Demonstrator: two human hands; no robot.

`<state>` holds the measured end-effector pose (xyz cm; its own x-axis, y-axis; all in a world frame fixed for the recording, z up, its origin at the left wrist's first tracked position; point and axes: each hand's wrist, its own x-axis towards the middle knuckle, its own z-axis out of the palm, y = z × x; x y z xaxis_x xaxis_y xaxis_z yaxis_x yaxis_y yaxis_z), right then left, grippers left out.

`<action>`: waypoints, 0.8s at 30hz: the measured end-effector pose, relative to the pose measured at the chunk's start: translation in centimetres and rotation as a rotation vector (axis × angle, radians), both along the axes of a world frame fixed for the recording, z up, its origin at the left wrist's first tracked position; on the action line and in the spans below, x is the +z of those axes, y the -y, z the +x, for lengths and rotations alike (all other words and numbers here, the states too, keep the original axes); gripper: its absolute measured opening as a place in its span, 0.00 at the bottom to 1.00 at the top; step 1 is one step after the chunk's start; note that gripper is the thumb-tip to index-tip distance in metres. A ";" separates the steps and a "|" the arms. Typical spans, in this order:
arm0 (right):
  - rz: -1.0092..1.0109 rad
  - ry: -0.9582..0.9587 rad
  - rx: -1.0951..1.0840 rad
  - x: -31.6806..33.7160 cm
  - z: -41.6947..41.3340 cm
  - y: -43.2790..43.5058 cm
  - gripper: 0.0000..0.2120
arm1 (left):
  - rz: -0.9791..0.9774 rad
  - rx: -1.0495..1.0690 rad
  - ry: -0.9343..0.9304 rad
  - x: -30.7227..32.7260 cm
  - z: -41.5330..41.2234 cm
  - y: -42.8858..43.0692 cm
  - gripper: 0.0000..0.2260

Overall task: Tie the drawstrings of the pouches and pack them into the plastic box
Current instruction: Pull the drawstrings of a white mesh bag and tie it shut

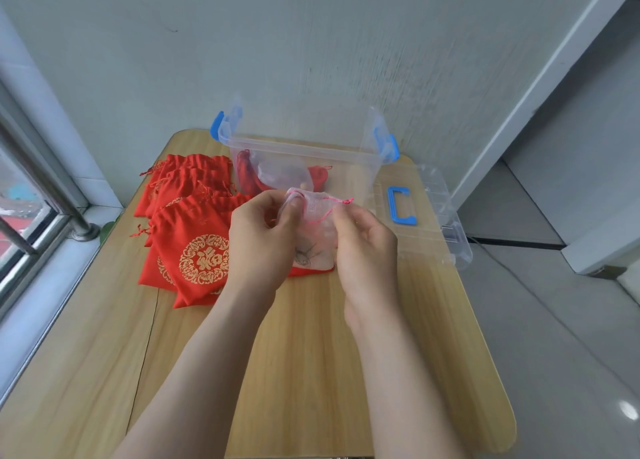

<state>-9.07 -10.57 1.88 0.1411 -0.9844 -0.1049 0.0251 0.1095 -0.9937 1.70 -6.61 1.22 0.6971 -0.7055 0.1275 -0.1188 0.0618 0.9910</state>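
table (304, 354): left hand (256, 240), right hand (367, 247) pinch pouch (315, 206)

The far edge of the table (311, 372) is taken up by the open box (301, 150), set close to the wall (311, 60). The far left corner is covered by piled red pouches (194, 250), and the lid (446, 230) is laid over the right edge. The box's near side is fronted by the left hand (258, 236) and right hand (363, 247), by which a mesh pouch (313, 212) is held. Bare wood is left along the near edge.
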 end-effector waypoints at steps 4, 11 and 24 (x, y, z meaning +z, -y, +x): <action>0.004 0.070 -0.106 0.3 0.3 0.0 0.08 | -0.008 -0.030 0.042 -0.1 0.1 0.1 0.08; 0.283 0.257 -0.222 1.0 0.3 0.4 0.07 | 0.038 0.026 0.110 -0.2 0.5 0.0 0.06; 0.212 0.377 -0.124 2.9 -1.0 -0.6 0.11 | 0.224 -0.306 0.333 1.0 -1.1 -1.4 0.19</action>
